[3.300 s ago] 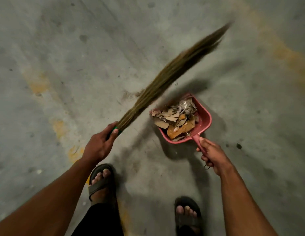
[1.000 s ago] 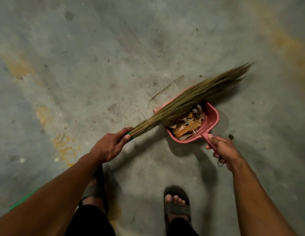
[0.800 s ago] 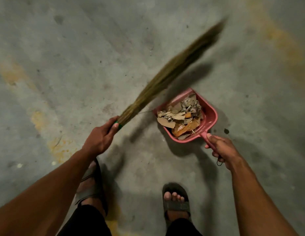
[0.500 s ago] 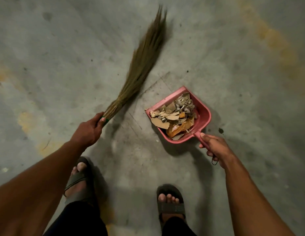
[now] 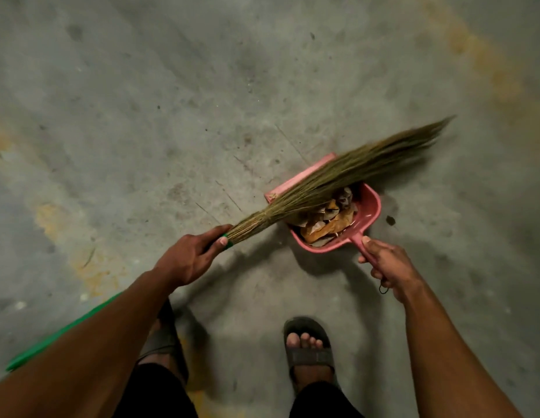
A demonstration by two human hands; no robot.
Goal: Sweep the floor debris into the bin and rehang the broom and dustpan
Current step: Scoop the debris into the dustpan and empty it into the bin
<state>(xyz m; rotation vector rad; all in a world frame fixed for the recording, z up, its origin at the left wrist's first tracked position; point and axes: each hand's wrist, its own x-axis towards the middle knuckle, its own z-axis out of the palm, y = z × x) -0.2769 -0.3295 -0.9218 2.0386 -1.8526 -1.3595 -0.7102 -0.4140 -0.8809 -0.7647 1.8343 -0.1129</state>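
Two hands work over one grey, mottled concrete floor [image 5: 172,116]. At left, the left hand [image 5: 187,260] grips one broom [image 5: 323,185] by its green handle, its long straw bristles fanned across one pink plastic dustpan [image 5: 369,206]. Crumpled brown leaves and paper scraps [image 5: 323,224] fill the pan. Rightmost, the right hand [image 5: 389,267] clasps the dustpan's narrow handle. Two sandalled feet stand below.
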